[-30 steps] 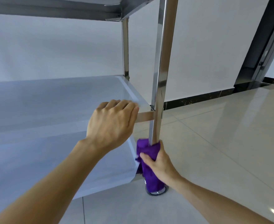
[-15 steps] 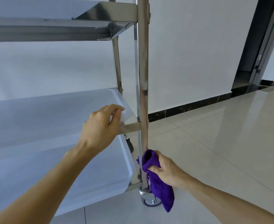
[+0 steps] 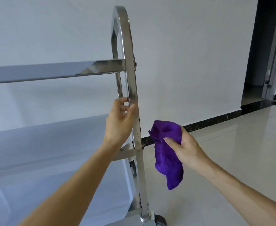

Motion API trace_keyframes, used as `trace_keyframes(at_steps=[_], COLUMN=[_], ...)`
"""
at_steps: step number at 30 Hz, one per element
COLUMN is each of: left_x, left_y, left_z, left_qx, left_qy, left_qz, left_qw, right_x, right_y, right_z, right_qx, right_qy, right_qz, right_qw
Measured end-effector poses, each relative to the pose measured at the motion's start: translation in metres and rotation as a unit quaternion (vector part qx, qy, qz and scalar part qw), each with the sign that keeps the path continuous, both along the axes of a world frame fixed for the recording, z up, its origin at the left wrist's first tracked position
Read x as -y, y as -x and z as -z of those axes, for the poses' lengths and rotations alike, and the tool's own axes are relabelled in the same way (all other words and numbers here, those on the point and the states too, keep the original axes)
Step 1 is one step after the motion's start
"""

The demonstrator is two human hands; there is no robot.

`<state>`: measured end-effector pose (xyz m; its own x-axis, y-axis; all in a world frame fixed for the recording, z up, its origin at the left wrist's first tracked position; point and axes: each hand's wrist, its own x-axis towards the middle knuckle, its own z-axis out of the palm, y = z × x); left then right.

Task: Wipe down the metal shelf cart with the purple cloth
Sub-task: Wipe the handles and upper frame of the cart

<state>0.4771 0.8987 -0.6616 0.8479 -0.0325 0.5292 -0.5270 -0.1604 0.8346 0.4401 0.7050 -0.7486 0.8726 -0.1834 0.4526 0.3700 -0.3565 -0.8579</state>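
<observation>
metal shelf cart [image 3: 134, 111] stands on the left, polished stainless, mirror-bright on the uprights with some smudgy dull patches on the near post. near post is a flat-sided bar that curves over at the top into a rounded arch and comes down as a second, farther post. three flat shelves visible, counted top to bottom: top shelf [image 3: 52, 71] seen edge-on with a folded lip, middle shelf [image 3: 44, 141] a smooth matte tray, bottom shelf [image 3: 69, 201] same look. one caster wheel [image 3: 161, 221] shows at the base of the near post, dark rubber in a shiny bracket; another dark wheel sits partly hidden behind the post lower down.

left hand [image 3: 120, 121] is on the near post between top and middle shelf, fingers curled around its far edge, thumb against the near face, so it grips the post.

purple cloth [image 3: 166, 154] is in the air just right of the post, not touching it. soft, fuzzy microfibre look, bunched at the top and hanging down in a limp fold. one cloth only. right hand [image 3: 187, 149] grasps it, thumb pinching across the front, fingers behind.

floor [image 3: 231, 152] is glossy pale tile with thin grout lines and reflections. wall [image 3: 183, 54] plain white, matte, with a black speckled skirting strip [image 3: 215, 120] along the bottom. dark doorway with a metal frame [image 3: 274, 46] at far right.
</observation>
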Motion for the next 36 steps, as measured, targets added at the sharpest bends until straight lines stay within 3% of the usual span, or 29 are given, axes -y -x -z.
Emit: trace_keyframes(at_steps=[3, 7, 20, 24, 27, 30, 36], left_x=[-0.005, -0.013, -0.065, -0.091, -0.107, -0.119, -0.142], left_y=[-0.002, 0.015, 0.155, 0.201, 0.230, 0.251, 0.270], left_z=[-0.002, -0.007, -0.015, -0.017, -0.016, -0.013, -0.020], left_qx=[-0.019, -0.031, -0.082, -0.087, -0.104, -0.113, -0.113], left_qy=[-0.037, -0.058, -0.030, -0.026, 0.003, 0.022, 0.056], left_qz=[-0.001, -0.014, -0.113, -0.169, -0.217, -0.243, -0.312], left_qw=[0.999, 0.998, 0.990, 0.981, 0.971, 0.963, 0.942], right_x=[0.006, 0.005, -0.053, -0.098, -0.143, -0.181, -0.226], right_y=[-0.001, -0.004, -0.002, 0.012, 0.033, 0.043, 0.060], right_z=[-0.017, -0.055, -0.213, -0.232, -0.231, -0.216, -0.209], right_qx=[0.034, 0.009, 0.099, 0.163, 0.217, 0.294, 0.330], right_qy=[-0.066, -0.130, -0.151, -0.070, 0.102, 0.254, 0.277], right_qz=[-0.003, -0.053, -0.251, -0.306, -0.364, -0.340, -0.289], right_qw=[0.997, 0.990, 0.951, 0.935, 0.900, 0.856, 0.855])
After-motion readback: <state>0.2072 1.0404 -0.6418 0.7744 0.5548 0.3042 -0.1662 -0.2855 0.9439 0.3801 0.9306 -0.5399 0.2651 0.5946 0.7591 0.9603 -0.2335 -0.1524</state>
